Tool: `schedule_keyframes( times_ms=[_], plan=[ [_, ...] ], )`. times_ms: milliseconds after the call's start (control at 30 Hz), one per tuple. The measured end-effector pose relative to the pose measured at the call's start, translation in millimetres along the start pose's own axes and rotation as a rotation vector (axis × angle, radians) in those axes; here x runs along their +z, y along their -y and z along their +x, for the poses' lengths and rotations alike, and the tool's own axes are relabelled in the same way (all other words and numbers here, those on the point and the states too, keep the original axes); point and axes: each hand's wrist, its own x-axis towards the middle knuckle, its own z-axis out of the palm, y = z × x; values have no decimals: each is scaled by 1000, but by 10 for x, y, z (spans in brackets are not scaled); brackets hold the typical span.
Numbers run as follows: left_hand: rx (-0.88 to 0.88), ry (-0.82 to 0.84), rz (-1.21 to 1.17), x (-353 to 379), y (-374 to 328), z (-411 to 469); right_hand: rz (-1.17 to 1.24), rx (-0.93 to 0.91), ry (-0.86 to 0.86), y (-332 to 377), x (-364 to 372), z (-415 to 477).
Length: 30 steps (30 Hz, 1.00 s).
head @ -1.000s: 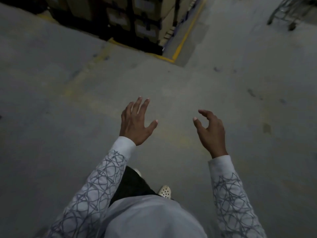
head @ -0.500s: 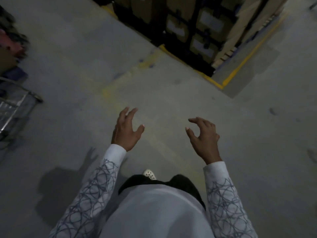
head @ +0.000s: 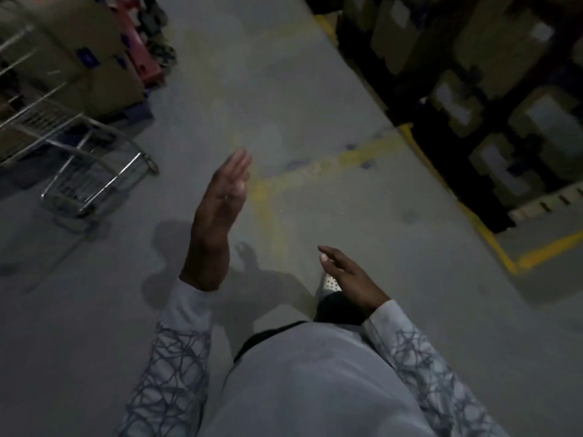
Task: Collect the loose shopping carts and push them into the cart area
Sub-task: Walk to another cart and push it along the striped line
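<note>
A metal wire shopping cart (head: pixel 79 162) stands at the left on the grey concrete floor, its lower frame and wheels showing and its basket running off the left edge. My left hand (head: pixel 217 212) is raised in mid-air with straight fingers, well right of the cart and touching nothing. Lower and to the right, my right hand (head: pixel 350 279) hangs with relaxed fingers and holds nothing. Both arms wear white sleeves with a dark line pattern.
Cardboard boxes (head: pixel 79 52) and a red object (head: pixel 142 58) are stacked behind the cart at upper left. Dark racking with boxes (head: pixel 492 99) fills the upper right, edged by yellow floor lines (head: pixel 492 238). Worn yellow lines (head: pixel 303 175) cross the open aisle ahead.
The view has swung left, bringing the cart further into view at the left. My left hand has risen and straightened; my right hand has dropped lower and its fingers have loosened.
</note>
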Motion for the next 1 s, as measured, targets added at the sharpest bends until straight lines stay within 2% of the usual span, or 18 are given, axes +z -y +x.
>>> schedule_keyframes(
  times_ms=[167,467,600,867,1000],
  plan=[
    [77,-126,19,25,-253,1124,-45,45,101,893,-695,1199],
    [-213,-397,-74,-534,870,2452,-19,-74,183,2212,-676,2950],
    [-310,-478,-98,-1127,1359,3279,-30,-216,175,2991,-420,3684],
    [-561,-603,-137,-2390,1919,4809,-102,-632,225,5285,326,4825],
    [-562,-636,-136,-2875,1981,5315,-90,-844,323,6058,665,5196]
  ],
)
